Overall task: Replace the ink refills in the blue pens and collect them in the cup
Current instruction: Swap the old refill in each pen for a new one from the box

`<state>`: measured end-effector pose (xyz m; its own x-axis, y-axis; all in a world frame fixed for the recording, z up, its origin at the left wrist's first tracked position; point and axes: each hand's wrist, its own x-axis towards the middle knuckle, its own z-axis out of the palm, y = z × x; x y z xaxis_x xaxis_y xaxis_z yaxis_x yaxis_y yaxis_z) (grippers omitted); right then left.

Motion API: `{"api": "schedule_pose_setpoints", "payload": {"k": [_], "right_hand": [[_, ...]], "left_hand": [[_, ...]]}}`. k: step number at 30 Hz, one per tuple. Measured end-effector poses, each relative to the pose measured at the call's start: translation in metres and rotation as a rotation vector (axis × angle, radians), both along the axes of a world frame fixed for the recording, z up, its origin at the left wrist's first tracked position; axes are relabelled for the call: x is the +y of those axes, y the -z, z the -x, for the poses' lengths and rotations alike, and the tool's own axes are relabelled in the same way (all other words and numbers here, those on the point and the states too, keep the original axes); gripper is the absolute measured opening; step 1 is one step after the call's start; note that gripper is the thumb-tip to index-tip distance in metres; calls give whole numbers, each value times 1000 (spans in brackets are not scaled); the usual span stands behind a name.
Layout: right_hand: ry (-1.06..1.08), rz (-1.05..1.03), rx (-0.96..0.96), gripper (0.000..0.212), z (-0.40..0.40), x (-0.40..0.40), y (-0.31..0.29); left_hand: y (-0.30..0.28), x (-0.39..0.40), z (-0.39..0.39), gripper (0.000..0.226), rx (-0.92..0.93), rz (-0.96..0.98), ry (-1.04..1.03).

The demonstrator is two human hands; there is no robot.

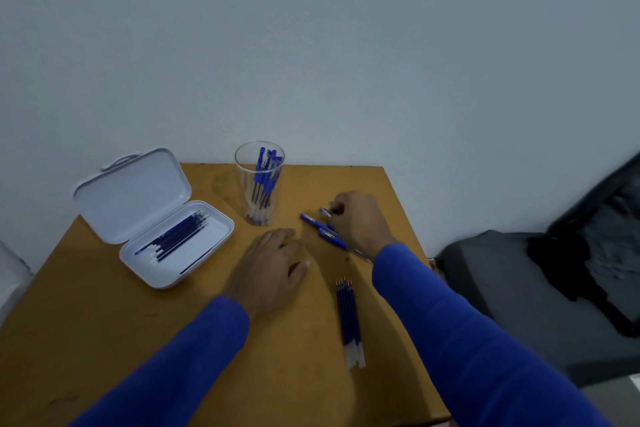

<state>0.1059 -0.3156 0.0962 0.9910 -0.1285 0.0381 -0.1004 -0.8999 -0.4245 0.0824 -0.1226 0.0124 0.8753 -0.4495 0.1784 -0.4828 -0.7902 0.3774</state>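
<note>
My right hand (356,218) curls its fingers on one of the loose blue pens (323,230) near the table's (138,340) far right edge. They lie slantwise, cup (259,184) just leftward. My left hand (273,263) rests flat, holding nothing.

- A wooden table (104,340) with an orange-brown top stood against a plain pale wall (311,45).
- A dark grey padded seat (512,288) was just beside the table's right edge.
- Crumpled black fabric (588,263) lay on that seat.
- A white object (10,274), mostly cut off, showed at the left edge.
</note>
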Motion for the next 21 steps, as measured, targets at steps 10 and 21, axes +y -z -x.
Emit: {"api": "schedule_pose_setpoints", "payload": {"k": [10,21], "right_hand": [[-10,176,202,18,14,-12,38],[71,192,224,20,8,-6,49]], "left_hand": [[5,-6,3,51,19,0,-13],[9,-6,2,51,-1,-19,-21]]}}
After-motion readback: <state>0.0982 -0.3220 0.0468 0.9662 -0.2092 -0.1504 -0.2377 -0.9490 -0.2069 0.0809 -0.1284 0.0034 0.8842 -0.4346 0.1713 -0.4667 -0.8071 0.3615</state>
